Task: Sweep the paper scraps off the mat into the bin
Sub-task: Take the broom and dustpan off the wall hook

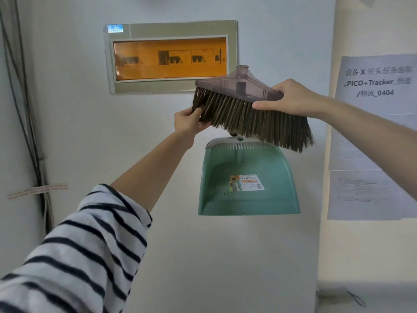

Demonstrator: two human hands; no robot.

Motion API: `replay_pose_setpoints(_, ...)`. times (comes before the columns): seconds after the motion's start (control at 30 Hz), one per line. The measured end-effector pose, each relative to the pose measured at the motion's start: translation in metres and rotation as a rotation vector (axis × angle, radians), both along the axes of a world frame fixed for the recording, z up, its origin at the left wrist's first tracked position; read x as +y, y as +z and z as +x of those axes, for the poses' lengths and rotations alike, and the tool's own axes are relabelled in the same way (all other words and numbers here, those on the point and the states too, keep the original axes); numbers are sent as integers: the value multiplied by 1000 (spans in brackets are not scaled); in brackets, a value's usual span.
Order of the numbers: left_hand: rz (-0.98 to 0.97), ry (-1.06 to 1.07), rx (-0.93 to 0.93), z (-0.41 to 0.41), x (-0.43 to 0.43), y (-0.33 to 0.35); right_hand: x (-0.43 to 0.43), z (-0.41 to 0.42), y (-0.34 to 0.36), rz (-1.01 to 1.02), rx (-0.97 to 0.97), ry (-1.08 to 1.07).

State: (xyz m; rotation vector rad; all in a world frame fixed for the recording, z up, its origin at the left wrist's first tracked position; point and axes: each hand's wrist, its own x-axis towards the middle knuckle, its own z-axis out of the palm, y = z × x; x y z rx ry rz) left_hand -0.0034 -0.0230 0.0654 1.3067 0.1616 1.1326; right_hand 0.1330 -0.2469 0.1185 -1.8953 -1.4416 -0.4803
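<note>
Precariously, the left hand pinches bristles at 9 o'clock and the right hand clamps the brush, so it may knock the dustpan at 6 o'clock; scraps, mat, bin unseen.
</note>
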Motion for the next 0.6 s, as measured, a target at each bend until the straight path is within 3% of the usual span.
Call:
replay_pose_setpoints(0.13, 169, -7, 198, -7, 10, -11, -3, -3, -16, 50, -44, -66)
replay_pose_setpoints(0.23, 347, 149, 430, -3, 25, -15, -9, 5, -23, 107, -88, -159)
replay_pose_setpoints(0.33, 674, 303, 700, 5, 21, -14, -16, 16, -24, 196, -91, -218)
replay_pose_setpoints(0.5, 1300, 376, 1048, 39, 4, -12, -25, 31, -29, 320, 1, -224)
replay_pose_setpoints(0.6, 1427, 292, 1117, 63, 0, -11, -30, 44, -32, 353, 38, -249)
